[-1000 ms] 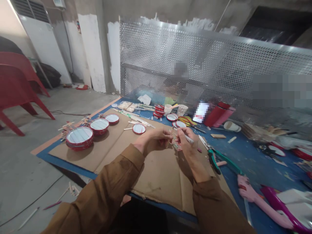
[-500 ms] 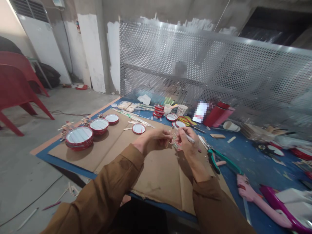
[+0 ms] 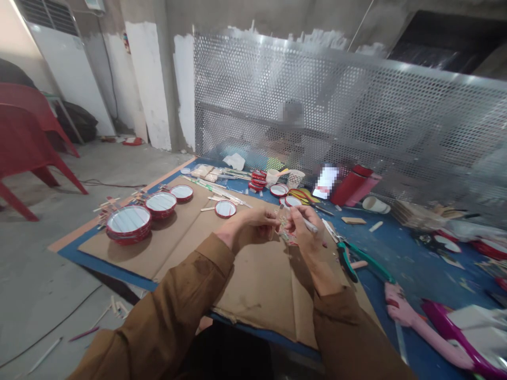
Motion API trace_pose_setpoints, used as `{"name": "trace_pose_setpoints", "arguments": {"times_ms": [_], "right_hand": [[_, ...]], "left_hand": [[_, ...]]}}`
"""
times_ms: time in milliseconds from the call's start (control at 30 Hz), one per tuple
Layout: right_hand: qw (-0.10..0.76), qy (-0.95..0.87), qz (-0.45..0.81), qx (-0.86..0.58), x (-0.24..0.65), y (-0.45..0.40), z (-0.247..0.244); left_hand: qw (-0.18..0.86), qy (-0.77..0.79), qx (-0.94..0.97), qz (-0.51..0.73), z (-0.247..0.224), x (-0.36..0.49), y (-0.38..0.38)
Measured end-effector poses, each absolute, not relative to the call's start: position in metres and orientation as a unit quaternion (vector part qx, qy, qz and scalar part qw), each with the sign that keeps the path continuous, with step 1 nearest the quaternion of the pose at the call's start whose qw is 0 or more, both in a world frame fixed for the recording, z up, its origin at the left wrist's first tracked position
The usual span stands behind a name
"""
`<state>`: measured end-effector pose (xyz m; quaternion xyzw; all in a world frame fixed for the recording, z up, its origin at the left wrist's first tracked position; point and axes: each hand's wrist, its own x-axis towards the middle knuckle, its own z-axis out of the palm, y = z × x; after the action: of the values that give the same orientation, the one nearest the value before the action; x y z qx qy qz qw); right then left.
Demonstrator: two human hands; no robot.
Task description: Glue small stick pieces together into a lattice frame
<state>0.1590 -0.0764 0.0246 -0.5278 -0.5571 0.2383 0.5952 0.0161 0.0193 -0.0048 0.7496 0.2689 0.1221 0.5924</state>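
My left hand (image 3: pixel 257 222) is closed in a pinch above the cardboard sheet (image 3: pixel 253 279). A small pale piece, perhaps wood, shows below its fingertips, mostly hidden. Close beside it, my right hand (image 3: pixel 307 227) grips a slim pale-handled tool (image 3: pixel 312 227) that looks like a craft knife, its front end directed at the left fingertips. Small shavings and scraps (image 3: pixel 285 232) lie under the hands. Behind my left hand sits a round red-rimmed lid (image 3: pixel 225 209) with a pale inside, near flat wooden sticks (image 3: pixel 208 209).
Several red-rimmed lids (image 3: pixel 129 221) line the left side. Green-handled pliers (image 3: pixel 348 258) and a pink-and-purple tool (image 3: pixel 431 338) lie right. Behind are a lit phone (image 3: pixel 326 181), red cylinder (image 3: pixel 352 184), paper cup (image 3: pixel 376 205) and perforated metal panel (image 3: pixel 336 105). Red chairs (image 3: pixel 27 148) stand left.
My right hand and the tool in it have shifted very slightly. My left hand keeps its pinch in nearly the same place; everything else looks unchanged.
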Motion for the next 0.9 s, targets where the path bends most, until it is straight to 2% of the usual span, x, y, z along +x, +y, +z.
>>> {"name": "trace_pose_setpoints", "arguments": {"times_ms": [900], "right_hand": [[0.604, -0.563, 0.217, -0.521, 0.1586, -0.0758, 0.0245]], "left_hand": [[0.588, 0.275, 0.754, 0.101, -0.0031, 0.0152, 0.0221]]}}
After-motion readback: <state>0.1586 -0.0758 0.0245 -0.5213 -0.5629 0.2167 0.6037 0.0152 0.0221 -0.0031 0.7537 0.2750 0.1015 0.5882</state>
